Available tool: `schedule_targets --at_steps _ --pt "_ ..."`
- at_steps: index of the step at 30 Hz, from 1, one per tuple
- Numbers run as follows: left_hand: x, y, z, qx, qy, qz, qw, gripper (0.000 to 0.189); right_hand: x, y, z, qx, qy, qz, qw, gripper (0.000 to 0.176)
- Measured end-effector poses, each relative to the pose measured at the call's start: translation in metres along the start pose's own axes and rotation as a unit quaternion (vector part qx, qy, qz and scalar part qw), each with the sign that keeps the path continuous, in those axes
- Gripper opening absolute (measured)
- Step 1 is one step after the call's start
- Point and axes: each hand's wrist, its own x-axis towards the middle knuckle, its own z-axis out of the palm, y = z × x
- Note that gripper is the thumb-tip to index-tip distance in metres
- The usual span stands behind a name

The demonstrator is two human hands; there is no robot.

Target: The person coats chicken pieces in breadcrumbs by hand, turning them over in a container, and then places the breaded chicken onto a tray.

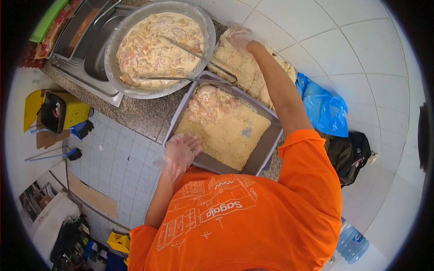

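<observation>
My left hand (182, 150), in a clear plastic glove, is open at the left rim of a grey tray (275, 145), fingers reaching over the pale crumbs (235, 140). Wet raw chicken pieces (209, 103) lie on the crumbs in the tray's upper left part. My right hand (239, 37), also gloved, rests on a heap of crumb-coated pieces (246, 70) beyond the tray. Its fingers look spread over the heap, partly blurred by the glove. Metal tongs (199, 81) lie across the rim of a large metal bowl (110, 61) holding chicken in creamy batter (158, 49).
A sink (97, 61) with a metal pan (81, 27) stands left of the bowl on the granite counter (144, 115). A blue plastic bag (322, 106) and a dark bag (349, 156) are on the right by the tiled wall. A yellow bin (74, 110) stands on the floor.
</observation>
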Motion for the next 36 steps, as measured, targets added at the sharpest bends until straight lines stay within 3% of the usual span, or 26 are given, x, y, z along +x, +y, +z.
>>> schedule_targets --at_steps 1,3,5,7,8,9,10,11,14,15,16,17,19,20,22,26,28,29,31,35,36 --pt "0.001 0.002 0.000 0.001 0.013 -0.003 1.000 0.055 -0.010 -0.008 -0.026 0.000 0.000 0.004 1.000 0.053" --pt "-0.003 0.003 0.001 0.001 0.013 0.006 1.000 0.056 -0.043 -0.038 -0.109 0.290 -0.133 0.146 0.936 0.046" --pt "-0.007 0.005 -0.002 0.001 -0.016 0.015 1.000 0.063 -0.105 -0.045 -0.095 0.293 0.169 0.155 0.928 0.039" --pt "-0.008 0.005 -0.003 0.007 -0.026 0.006 1.000 0.063 -0.194 -0.084 -0.107 0.066 0.140 0.151 0.976 0.038" --pt "-0.007 0.006 -0.003 0.014 -0.036 0.000 0.999 0.062 -0.233 -0.097 -0.066 0.028 0.180 0.198 0.963 0.038" --pt "-0.006 0.006 -0.001 0.017 -0.043 -0.004 0.999 0.062 -0.260 -0.137 -0.081 0.234 0.145 0.382 0.882 0.039" --pt "-0.004 0.007 0.000 0.028 -0.041 -0.014 0.999 0.063 -0.258 -0.161 -0.117 0.342 0.022 0.499 0.796 0.042" --pt "-0.003 0.006 0.000 0.041 -0.038 -0.024 0.998 0.063 -0.254 -0.178 -0.148 0.437 -0.102 0.591 0.670 0.044" --pt "0.003 0.005 -0.008 0.061 -0.055 -0.032 0.996 0.063 -0.289 -0.184 -0.017 0.397 -0.048 0.632 0.664 0.048" --pt "0.005 0.007 -0.006 0.062 -0.060 -0.028 0.996 0.063 -0.290 -0.176 0.024 0.431 0.015 0.592 0.681 0.049" --pt "0.004 0.007 -0.007 0.064 -0.063 -0.034 0.995 0.064 -0.289 -0.171 0.042 0.462 0.076 0.549 0.692 0.050" --pt "0.003 0.007 -0.008 0.066 -0.064 -0.041 0.995 0.064 -0.285 -0.170 0.035 0.462 0.078 0.550 0.691 0.050" --pt "0.006 0.005 -0.012 0.067 -0.070 -0.045 0.994 0.064 -0.277 -0.168 0.012 0.663 0.103 0.502 0.546 0.054" --pt "0.008 0.006 -0.013 0.065 -0.076 -0.047 0.994 0.064 -0.276 -0.164 0.014 0.663 0.108 0.500 0.546 0.054" --pt "0.007 0.006 -0.013 0.068 -0.087 -0.047 0.993 0.066 -0.277 -0.158 0.017 0.669 0.069 0.442 0.593 0.047" --pt "0.008 0.007 -0.015 0.064 -0.099 -0.048 0.992 0.071 -0.267 -0.166 -0.003 0.609 0.054 0.465 0.641 0.040" --pt "0.007 0.007 -0.014 0.070 -0.099 -0.047 0.992 0.071 -0.265 -0.173 -0.031 0.496 0.044 0.491 0.715 0.032" --pt "0.007 0.007 -0.013 0.076 -0.096 -0.047 0.991 0.072 -0.266 -0.175 -0.040 0.496 0.045 0.489 0.716 0.032" --pt "0.009 0.006 -0.014 0.077 -0.096 -0.045 0.991 0.072 -0.271 -0.180 -0.059 0.422 0.093 0.470 0.770 0.026" --pt "0.013 0.007 -0.015 0.081 -0.093 -0.050 0.991 0.072 -0.283 -0.193 -0.095 0.412 0.060 0.470 0.778 0.021" --pt "0.010 0.007 -0.014 0.081 -0.090 -0.053 0.991 0.072 -0.287 -0.195 -0.094 0.439 0.063 0.464 0.767 0.028"
